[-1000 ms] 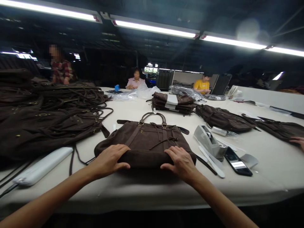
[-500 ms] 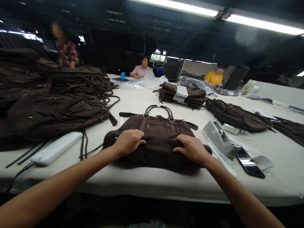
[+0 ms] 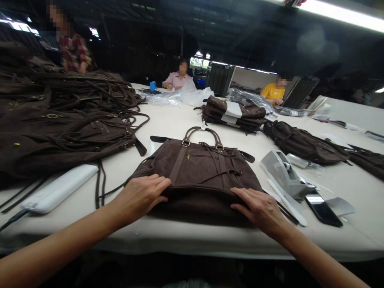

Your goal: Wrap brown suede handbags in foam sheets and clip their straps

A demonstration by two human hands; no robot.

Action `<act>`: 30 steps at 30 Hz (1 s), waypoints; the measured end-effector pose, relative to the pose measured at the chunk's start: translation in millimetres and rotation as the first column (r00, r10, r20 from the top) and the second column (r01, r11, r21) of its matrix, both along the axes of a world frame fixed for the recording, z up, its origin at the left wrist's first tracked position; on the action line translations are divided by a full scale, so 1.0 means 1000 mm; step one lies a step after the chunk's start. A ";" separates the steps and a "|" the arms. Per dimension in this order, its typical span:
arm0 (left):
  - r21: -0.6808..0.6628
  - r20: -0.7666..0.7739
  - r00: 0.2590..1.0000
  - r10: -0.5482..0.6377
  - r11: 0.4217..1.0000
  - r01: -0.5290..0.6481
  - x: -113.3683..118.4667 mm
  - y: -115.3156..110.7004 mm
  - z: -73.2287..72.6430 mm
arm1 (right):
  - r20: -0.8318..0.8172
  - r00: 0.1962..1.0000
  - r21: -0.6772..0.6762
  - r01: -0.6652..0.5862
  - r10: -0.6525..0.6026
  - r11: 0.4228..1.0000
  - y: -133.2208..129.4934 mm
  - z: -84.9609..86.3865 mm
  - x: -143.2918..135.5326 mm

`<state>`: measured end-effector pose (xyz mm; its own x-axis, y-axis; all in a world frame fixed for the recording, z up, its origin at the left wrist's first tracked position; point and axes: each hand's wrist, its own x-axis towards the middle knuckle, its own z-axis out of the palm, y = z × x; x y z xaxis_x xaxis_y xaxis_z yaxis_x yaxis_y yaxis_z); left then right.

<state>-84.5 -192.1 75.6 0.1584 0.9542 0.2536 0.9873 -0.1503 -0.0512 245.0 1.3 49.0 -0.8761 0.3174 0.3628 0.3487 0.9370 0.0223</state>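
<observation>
Left hand (image 3: pixel 145 195): fingers part-curled over the near edge of the brown bag (image 3: pixel 201 166), thumb on the near side, pinching it. Right hand (image 3: pixel 260 206): same pinch, further right on that edge. Bag's on the table (image 3: pixel 174 122), handles pointing away; can't see inside. Grey dispenser (image 3: pixel 283 176) and phone (image 3: pixel 323 210) sit to its right. Banded bag stack (image 3: pixel 217 112) behind; can't tell if those hold anything.

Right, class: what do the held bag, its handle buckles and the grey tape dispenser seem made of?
Bag: probably leather or suede-like, matte, judging by its mottled brown surface.
Handle buckles: likely brassy metal, judging by their golden glint.
Tape dispenser: seemingly hard plastic; smooth, moulded-looking grey shape.
</observation>
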 end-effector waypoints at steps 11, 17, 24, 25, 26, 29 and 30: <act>0.261 -0.157 0.982 -0.108 0.954 0.147 -0.037 0.028 -0.053 | 0.106 0.994 0.157 -0.015 -0.001 0.988 0.033 -0.006 -0.021; 0.220 -0.148 0.987 -0.061 0.971 0.093 -0.040 0.020 -0.073 | 0.053 0.996 0.225 0.054 -0.068 0.973 0.027 -0.050 -0.012; 0.044 -0.059 0.997 -0.058 0.997 0.061 -0.038 -0.012 -0.059 | 0.158 0.979 0.079 0.116 -0.127 0.990 -0.002 -0.046 0.004; 0.034 -0.074 0.995 -0.074 0.996 0.077 -0.037 -0.013 -0.059 | 0.175 0.977 0.037 0.115 -0.120 0.993 -0.005 -0.042 0.004; 0.012 -0.093 0.991 -0.097 0.995 0.098 -0.035 -0.012 -0.059 | 0.194 0.975 -0.005 0.111 -0.108 0.994 -0.007 -0.038 0.003; -0.098 -0.186 0.972 -0.142 0.987 0.126 -0.028 0.002 -0.063 | 0.269 0.962 -0.114 0.085 -0.052 0.990 -0.007 -0.025 0.001; -0.130 -0.228 0.965 -0.132 0.986 0.104 -0.026 0.009 -0.066 | 0.294 0.955 -0.134 0.078 -0.035 0.988 -0.005 -0.021 -0.001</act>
